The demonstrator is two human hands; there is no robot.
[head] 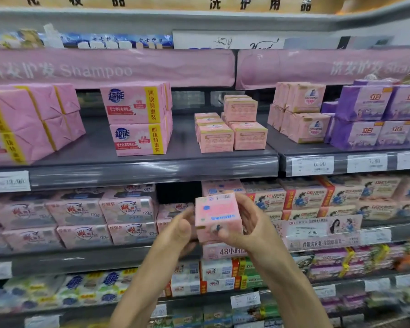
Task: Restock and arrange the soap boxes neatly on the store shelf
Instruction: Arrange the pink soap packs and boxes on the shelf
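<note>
A pink soap box [217,215] with a barcode on top is held up in front of the second shelf. My right hand [244,223] grips its right side, thumb on the front lower face. My left hand [179,229] holds its left side with curled fingers. Just below it a pink pack [223,251] printed "48" rests on the shelf. On the upper shelf [152,170] stand small pink soap boxes [232,131], stacked in two short columns.
Large pink four-bar packs [137,119] and wrapped pink bundles [29,121] fill the upper shelf's left; pink and purple packs [365,114] its right. A dark gap [178,191] opens behind the held box. Lower shelves carry several soap packs and price tags.
</note>
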